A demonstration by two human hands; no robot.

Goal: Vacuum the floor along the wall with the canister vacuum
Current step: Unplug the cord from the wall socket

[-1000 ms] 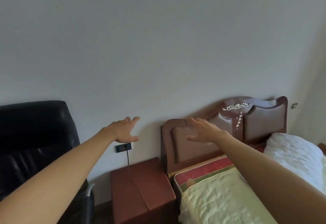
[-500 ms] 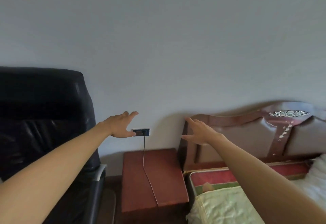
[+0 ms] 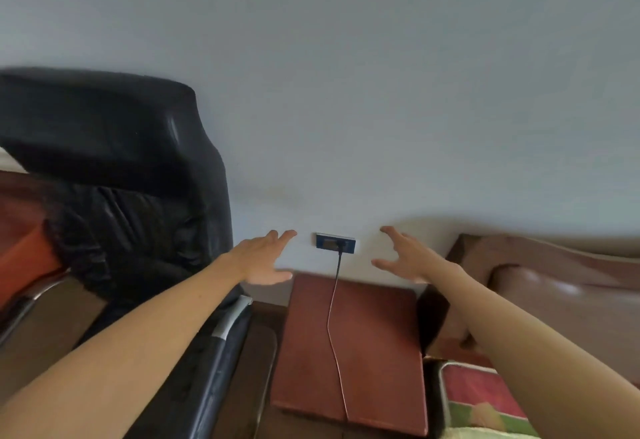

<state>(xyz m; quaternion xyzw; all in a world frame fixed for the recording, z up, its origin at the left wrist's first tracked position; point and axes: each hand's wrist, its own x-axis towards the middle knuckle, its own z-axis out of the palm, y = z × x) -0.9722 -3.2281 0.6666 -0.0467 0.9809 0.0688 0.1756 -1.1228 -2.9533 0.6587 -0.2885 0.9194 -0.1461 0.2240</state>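
No canister vacuum shows in the head view. A blue wall socket (image 3: 335, 243) sits low on the pale wall with a dark plug in it. A thin cord (image 3: 333, 314) runs from the plug down across the top of a reddish-brown nightstand (image 3: 377, 352). My left hand (image 3: 265, 258) is stretched out just left of the socket, fingers apart, holding nothing. My right hand (image 3: 405, 258) reaches out to the socket's right, also spread and empty. Neither hand touches the plug.
A black leather office chair (image 3: 114, 189) with a metal armrest stands left of the nightstand. A brown padded headboard (image 3: 554, 276) and the corner of a bed (image 3: 478, 400) lie at the right. Dark wooden floor (image 3: 263, 338) shows between chair and nightstand.
The view has swung left, so the socket now sits between my hands and the bed has slid to the right edge. Both hands stay outstretched and empty.
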